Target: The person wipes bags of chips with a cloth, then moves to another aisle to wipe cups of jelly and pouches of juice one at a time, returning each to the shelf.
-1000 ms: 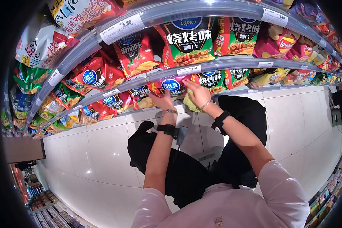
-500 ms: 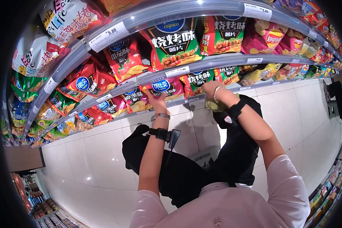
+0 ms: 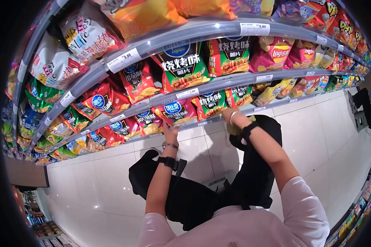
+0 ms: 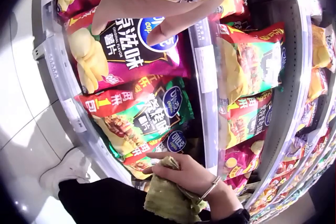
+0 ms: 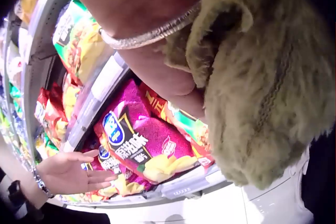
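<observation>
On the lower shelf lies a purple-red bag of potato chips [image 3: 175, 112] with a blue oval logo. My left hand [image 3: 170, 135] is at its lower front, fingers extended; in the right wrist view the palm is bare and the fingers are straight. The left wrist view shows its thumb and a finger over the face of the purple bag [image 4: 128, 56]. My right hand [image 4: 184, 174] grips a fuzzy green cloth [image 5: 268, 77], which hangs below the fingers. It is close to the green and red barbecue chip bags [image 3: 211, 103], right of the purple one.
Clear shelf edges with price labels [image 3: 187, 93] curve across the front. More chip bags [image 3: 181, 64] fill the shelf above, and others line the lower shelf on both sides. Below are pale floor tiles [image 3: 99, 185] and the person's dark-trousered legs [image 3: 257, 148].
My right hand has moved right with the cloth, from the purple bag to beside the barbecue bags. My left hand has lowered slightly at the purple bag's front. The head view has shifted.
</observation>
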Action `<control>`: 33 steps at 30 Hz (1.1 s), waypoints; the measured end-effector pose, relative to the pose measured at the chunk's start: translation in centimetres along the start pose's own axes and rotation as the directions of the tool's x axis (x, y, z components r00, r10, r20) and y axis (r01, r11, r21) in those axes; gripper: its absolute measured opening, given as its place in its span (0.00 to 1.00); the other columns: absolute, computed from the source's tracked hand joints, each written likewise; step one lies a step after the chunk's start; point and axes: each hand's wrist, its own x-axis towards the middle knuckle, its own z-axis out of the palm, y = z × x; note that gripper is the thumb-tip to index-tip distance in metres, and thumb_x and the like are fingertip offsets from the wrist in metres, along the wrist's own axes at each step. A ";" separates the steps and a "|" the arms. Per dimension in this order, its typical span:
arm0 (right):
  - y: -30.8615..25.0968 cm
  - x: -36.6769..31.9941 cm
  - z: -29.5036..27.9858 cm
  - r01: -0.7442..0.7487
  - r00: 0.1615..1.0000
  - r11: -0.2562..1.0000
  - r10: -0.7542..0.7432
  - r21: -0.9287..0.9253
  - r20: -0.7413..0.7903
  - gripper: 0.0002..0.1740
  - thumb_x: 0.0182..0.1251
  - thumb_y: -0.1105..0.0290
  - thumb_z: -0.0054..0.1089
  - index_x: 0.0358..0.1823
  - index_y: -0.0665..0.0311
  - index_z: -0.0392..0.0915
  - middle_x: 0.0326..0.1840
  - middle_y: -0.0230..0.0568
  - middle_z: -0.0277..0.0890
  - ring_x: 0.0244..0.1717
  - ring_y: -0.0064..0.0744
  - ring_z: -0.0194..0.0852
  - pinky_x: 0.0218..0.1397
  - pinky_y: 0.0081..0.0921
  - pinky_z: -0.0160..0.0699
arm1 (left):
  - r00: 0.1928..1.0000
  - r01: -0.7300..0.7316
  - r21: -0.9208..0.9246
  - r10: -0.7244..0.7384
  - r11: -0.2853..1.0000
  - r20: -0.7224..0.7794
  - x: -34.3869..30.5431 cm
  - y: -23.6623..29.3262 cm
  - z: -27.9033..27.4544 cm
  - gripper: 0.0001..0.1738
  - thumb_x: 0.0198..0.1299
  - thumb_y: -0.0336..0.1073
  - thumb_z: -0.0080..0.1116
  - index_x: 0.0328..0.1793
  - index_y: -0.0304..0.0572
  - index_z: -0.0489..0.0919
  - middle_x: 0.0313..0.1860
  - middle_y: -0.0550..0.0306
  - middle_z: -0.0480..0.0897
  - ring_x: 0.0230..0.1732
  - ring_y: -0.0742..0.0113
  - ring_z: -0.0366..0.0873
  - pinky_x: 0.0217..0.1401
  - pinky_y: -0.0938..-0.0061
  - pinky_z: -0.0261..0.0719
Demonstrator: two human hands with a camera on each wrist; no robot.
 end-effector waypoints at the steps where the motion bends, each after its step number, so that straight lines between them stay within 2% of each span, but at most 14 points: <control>1: -0.5 -0.8 0.4 0.050 0.999 0.998 -0.050 -0.042 0.000 0.17 0.56 0.64 0.53 0.46 0.60 0.79 0.44 0.49 0.80 0.46 0.46 0.79 0.47 0.39 0.78 | 0.997 0.075 0.019 -0.076 0.997 0.031 -1.2 0.9 0.2 0.51 0.43 0.20 0.58 0.76 0.52 0.49 0.64 0.56 0.66 0.53 0.68 0.64 0.43 0.77 0.65; 2: -1.0 -1.5 0.8 0.099 0.995 0.992 -0.100 -0.084 0.000 0.18 0.57 0.63 0.52 0.48 0.59 0.78 0.42 0.48 0.80 0.45 0.47 0.79 0.46 0.40 0.78 | 0.987 0.148 0.043 -0.150 0.988 0.061 -2.3 1.8 0.3 0.51 0.43 0.18 0.59 0.76 0.45 0.49 0.68 0.48 0.61 0.66 0.59 0.60 0.59 0.69 0.67; 4: -2.7 -3.7 0.9 0.152 0.978 0.988 -0.150 -0.001 -0.144 0.19 0.57 0.64 0.53 0.51 0.58 0.74 0.40 0.48 0.80 0.42 0.48 0.79 0.45 0.42 0.78 | 0.974 0.139 0.118 -0.157 0.983 0.161 -3.7 0.8 -0.2 0.48 0.44 0.19 0.61 0.74 0.44 0.54 0.68 0.46 0.62 0.66 0.60 0.60 0.58 0.70 0.68; 6: -5.0 -6.8 0.5 0.223 0.916 0.932 -0.100 0.287 -0.388 0.19 0.56 0.69 0.53 0.52 0.58 0.74 0.43 0.48 0.78 0.44 0.48 0.78 0.47 0.41 0.77 | 0.929 0.250 0.117 -0.273 0.961 0.251 -5.4 0.6 -0.3 0.42 0.47 0.20 0.62 0.71 0.41 0.59 0.63 0.45 0.68 0.64 0.62 0.65 0.57 0.70 0.70; 8: -6.2 -7.7 2.8 0.488 0.754 0.798 -0.182 0.353 -0.631 0.21 0.56 0.75 0.52 0.53 0.59 0.73 0.48 0.51 0.76 0.49 0.49 0.76 0.51 0.39 0.75 | 0.831 0.113 0.231 -0.219 0.966 0.511 -7.7 1.1 -0.3 0.37 0.53 0.24 0.56 0.70 0.48 0.59 0.60 0.48 0.71 0.52 0.65 0.75 0.43 0.80 0.72; 10: -7.3 -8.4 5.5 0.634 0.686 0.630 -0.192 0.448 -0.701 0.22 0.56 0.80 0.50 0.55 0.61 0.72 0.53 0.52 0.74 0.52 0.50 0.73 0.55 0.37 0.73 | 0.744 0.131 0.198 -0.229 0.971 0.628 -10.1 0.5 -0.3 0.33 0.57 0.26 0.58 0.69 0.42 0.60 0.56 0.51 0.75 0.52 0.66 0.75 0.47 0.78 0.73; 12: -8.9 -10.6 6.7 0.626 0.739 0.487 -0.121 0.609 -0.662 0.24 0.56 0.81 0.51 0.56 0.61 0.71 0.54 0.52 0.73 0.53 0.50 0.73 0.56 0.35 0.73 | 0.722 0.151 0.228 -0.265 0.962 0.639 -12.4 -0.2 -0.2 0.30 0.59 0.29 0.59 0.67 0.40 0.62 0.54 0.53 0.77 0.52 0.68 0.75 0.52 0.76 0.73; 18: -10.0 -14.1 11.1 0.529 0.839 0.338 -0.069 0.779 -0.540 0.21 0.61 0.75 0.54 0.57 0.61 0.71 0.52 0.51 0.75 0.53 0.48 0.74 0.55 0.32 0.73 | 0.702 0.078 0.213 -0.205 0.974 0.682 -15.6 -1.5 -1.4 0.26 0.58 0.26 0.59 0.62 0.32 0.65 0.52 0.53 0.77 0.53 0.70 0.75 0.54 0.75 0.74; 19: -9.7 -14.7 11.1 0.483 0.872 0.312 -0.083 0.818 -0.483 0.23 0.61 0.75 0.54 0.59 0.60 0.69 0.52 0.48 0.75 0.53 0.41 0.75 0.56 0.29 0.71 | 0.707 0.095 0.238 -0.234 0.967 0.668 -15.6 -1.6 -1.2 0.26 0.58 0.26 0.59 0.62 0.32 0.65 0.51 0.53 0.77 0.52 0.70 0.75 0.54 0.75 0.74; 24: -6.6 -16.7 12.4 0.454 0.870 0.347 0.023 0.820 -0.492 0.26 0.58 0.76 0.54 0.61 0.59 0.68 0.52 0.46 0.75 0.52 0.37 0.76 0.55 0.28 0.72 | 0.655 0.077 0.205 -0.204 0.976 0.728 -15.1 -2.8 1.9 0.23 0.59 0.25 0.57 0.60 0.31 0.67 0.48 0.55 0.78 0.50 0.72 0.75 0.54 0.76 0.73; 26: -5.3 -17.6 11.4 0.320 0.937 0.341 0.022 0.884 -0.347 0.27 0.58 0.78 0.53 0.61 0.58 0.68 0.51 0.46 0.75 0.52 0.37 0.75 0.55 0.28 0.71 | 0.529 0.053 0.203 -0.200 0.978 0.825 -14.6 -0.9 2.9 0.22 0.59 0.26 0.57 0.60 0.32 0.67 0.47 0.56 0.79 0.49 0.73 0.75 0.53 0.77 0.73; 28: -4.6 -18.7 11.1 0.308 0.943 0.351 0.012 0.885 -0.333 0.28 0.57 0.79 0.53 0.62 0.57 0.68 0.51 0.45 0.75 0.53 0.35 0.75 0.56 0.27 0.71 | 0.517 0.006 0.248 -0.216 0.969 0.828 -15.5 2.1 2.4 0.17 0.60 0.24 0.55 0.55 0.31 0.71 0.46 0.56 0.80 0.48 0.73 0.75 0.52 0.78 0.73; 30: -3.6 -18.1 10.6 0.443 0.894 0.408 -0.132 0.798 -0.429 0.28 0.57 0.79 0.53 0.62 0.57 0.68 0.52 0.44 0.75 0.54 0.32 0.74 0.56 0.27 0.70 | 0.477 -0.077 0.314 -0.242 0.946 0.845 -14.9 4.3 2.2 0.11 0.60 0.25 0.55 0.49 0.31 0.74 0.42 0.57 0.80 0.45 0.75 0.76 0.50 0.79 0.74; 33: -3.3 -17.7 6.5 0.450 0.892 0.359 -0.223 0.817 -0.393 0.27 0.57 0.80 0.53 0.61 0.57 0.69 0.54 0.43 0.74 0.55 0.31 0.73 0.57 0.26 0.70 | 0.491 -0.105 0.335 -0.245 0.936 0.836 -15.3 9.1 3.1 0.07 0.61 0.26 0.54 0.44 0.32 0.76 0.37 0.61 0.80 0.41 0.78 0.76 0.46 0.82 0.74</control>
